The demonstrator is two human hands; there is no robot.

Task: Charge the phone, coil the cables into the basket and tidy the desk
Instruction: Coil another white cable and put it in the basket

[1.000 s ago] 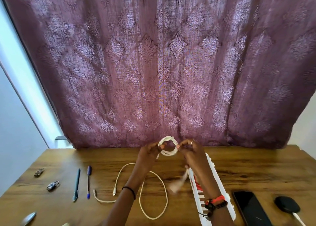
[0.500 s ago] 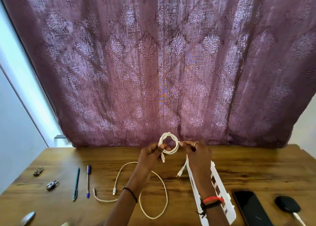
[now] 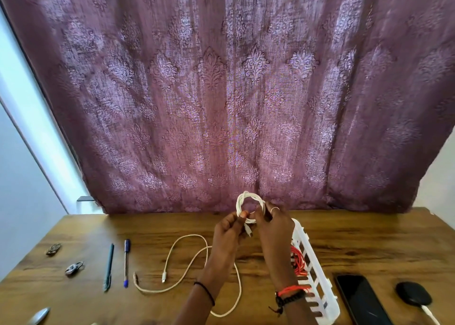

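On desk (image 3: 369, 241): two pens (image 3: 108, 267), one phone (image 3: 359, 300).

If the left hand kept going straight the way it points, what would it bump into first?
The left hand pinches the white coiled cable, so that comes first. Past it, the purple curtain behind the desk looks next, though depth is hard to judge.

Two pens (image 3: 108, 267), two white cables (image 3: 251, 195), one red cable (image 3: 296, 260), one basket (image 3: 328, 300), one phone (image 3: 359, 300).
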